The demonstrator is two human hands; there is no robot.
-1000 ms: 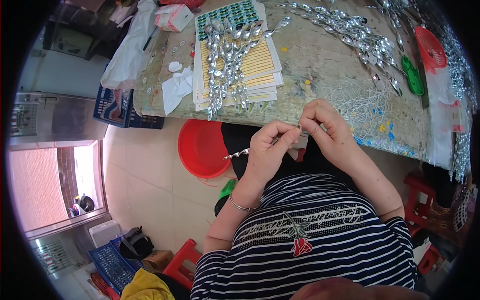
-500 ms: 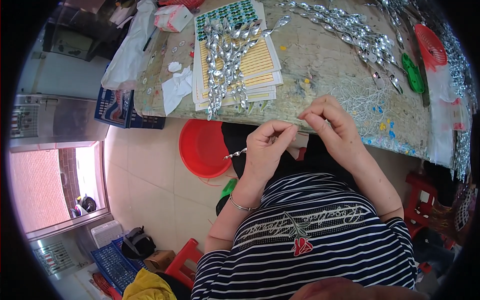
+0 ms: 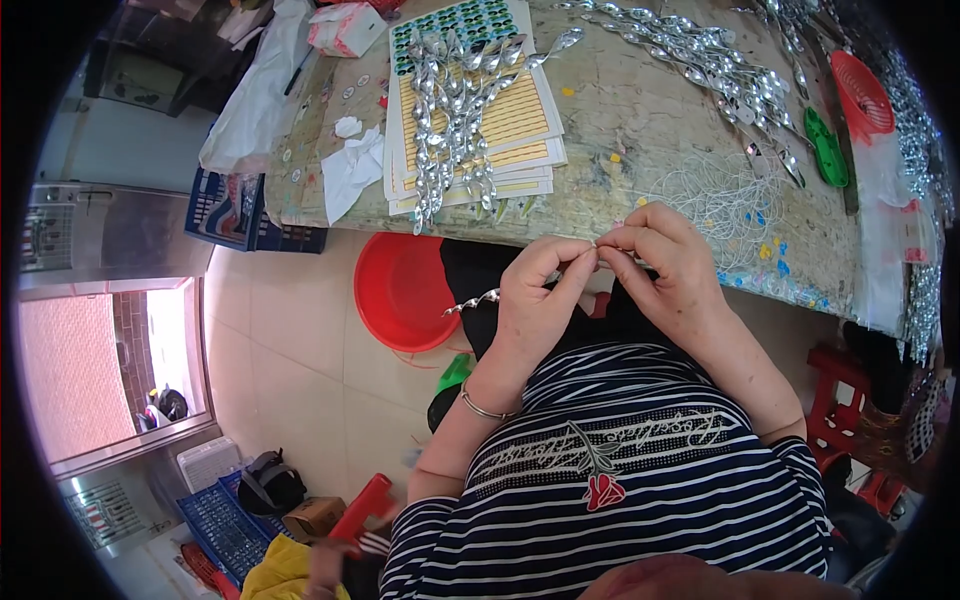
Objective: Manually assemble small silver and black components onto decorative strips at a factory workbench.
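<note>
Just off the table's front edge, my left hand [image 3: 543, 287] is closed round a twisted silver strip [image 3: 470, 303], whose free end sticks out to the left past the palm. My right hand [image 3: 665, 262] meets it fingertip to fingertip, thumb and forefinger pinched. What lies between those right fingertips is too small to make out. Beyond the hands, a tangle of thin white strings [image 3: 715, 195] lies on the table [image 3: 590, 130]. More twisted silver strips [image 3: 450, 120] rest on a stack of printed sheets [image 3: 535, 110], and others [image 3: 690, 55] are heaped at the back right.
A red basin [image 3: 405, 295] stands on the floor to the left. At the table's right are a green clipper-like tool [image 3: 825, 148] and a red plastic basket [image 3: 862, 95]. Crumpled white paper [image 3: 353, 175] sits at the left. Someone's blurred hand [image 3: 325, 570] shows at the lower left.
My right hand has moved down and left, and its fingertips now meet those of my left hand. A blurred hand has appeared by the red stool at the lower left.
</note>
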